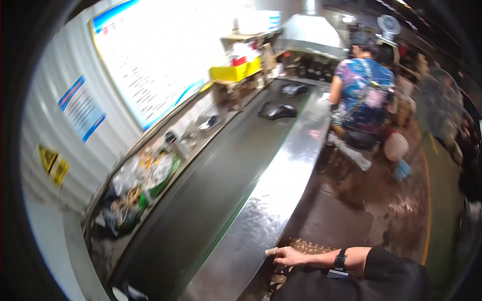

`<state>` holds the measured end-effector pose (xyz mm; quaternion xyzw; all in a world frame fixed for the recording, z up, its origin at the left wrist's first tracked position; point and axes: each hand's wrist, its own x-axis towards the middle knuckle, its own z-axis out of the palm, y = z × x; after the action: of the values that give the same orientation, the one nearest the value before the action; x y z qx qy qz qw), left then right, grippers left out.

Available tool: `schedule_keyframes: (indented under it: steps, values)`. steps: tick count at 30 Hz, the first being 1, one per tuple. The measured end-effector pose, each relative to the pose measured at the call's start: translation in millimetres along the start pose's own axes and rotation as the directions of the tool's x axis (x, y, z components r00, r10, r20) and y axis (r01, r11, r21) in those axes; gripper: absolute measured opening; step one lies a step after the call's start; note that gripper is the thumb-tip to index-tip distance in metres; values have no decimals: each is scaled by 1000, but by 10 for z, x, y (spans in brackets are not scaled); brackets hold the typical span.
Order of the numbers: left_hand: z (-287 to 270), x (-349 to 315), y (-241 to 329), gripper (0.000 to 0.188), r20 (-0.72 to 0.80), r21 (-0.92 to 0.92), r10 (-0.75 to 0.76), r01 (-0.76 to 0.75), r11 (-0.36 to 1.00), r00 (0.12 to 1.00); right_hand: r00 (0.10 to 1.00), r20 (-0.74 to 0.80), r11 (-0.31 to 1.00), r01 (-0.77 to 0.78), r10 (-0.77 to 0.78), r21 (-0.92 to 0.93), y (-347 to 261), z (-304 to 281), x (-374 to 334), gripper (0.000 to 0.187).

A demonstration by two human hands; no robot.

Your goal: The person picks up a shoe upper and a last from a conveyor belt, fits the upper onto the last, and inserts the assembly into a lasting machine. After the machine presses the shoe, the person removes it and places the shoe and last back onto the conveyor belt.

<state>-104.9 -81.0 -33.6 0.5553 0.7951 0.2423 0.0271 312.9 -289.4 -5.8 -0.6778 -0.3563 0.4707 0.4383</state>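
Observation:
My right hand (287, 256) is at the near edge of a long metal bench ledge (261, 200), its forearm coming in from the lower right in a black sleeve with a dark strap. One finger wears a pale cover and stretches out at the ledge's rim; the others are loosely bent. I see nothing held in it. My left hand does not show. Beside the ledge runs a dark conveyor belt (216, 175). Two shiny black curved parts (277, 110) lie at its far end. A small pale and dark item at the lower left edge is cut off.
A co-worker (362, 95) in a patterned shirt sits at the bench's far right side. On the left shelf are plastic bags (145, 175), a bottle (174, 143) and a yellow bin (235, 70). A large round fan (439, 100) stands at the right. Boards hang on the wall.

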Motion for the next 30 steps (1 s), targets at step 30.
schedule_keyframes:
  steps: [30]
  values:
    - [-1351,-994,1587,87,-75,-718,333,-283,636,940,483,781,653,-449,-397,609,-1560,1847,716,66]
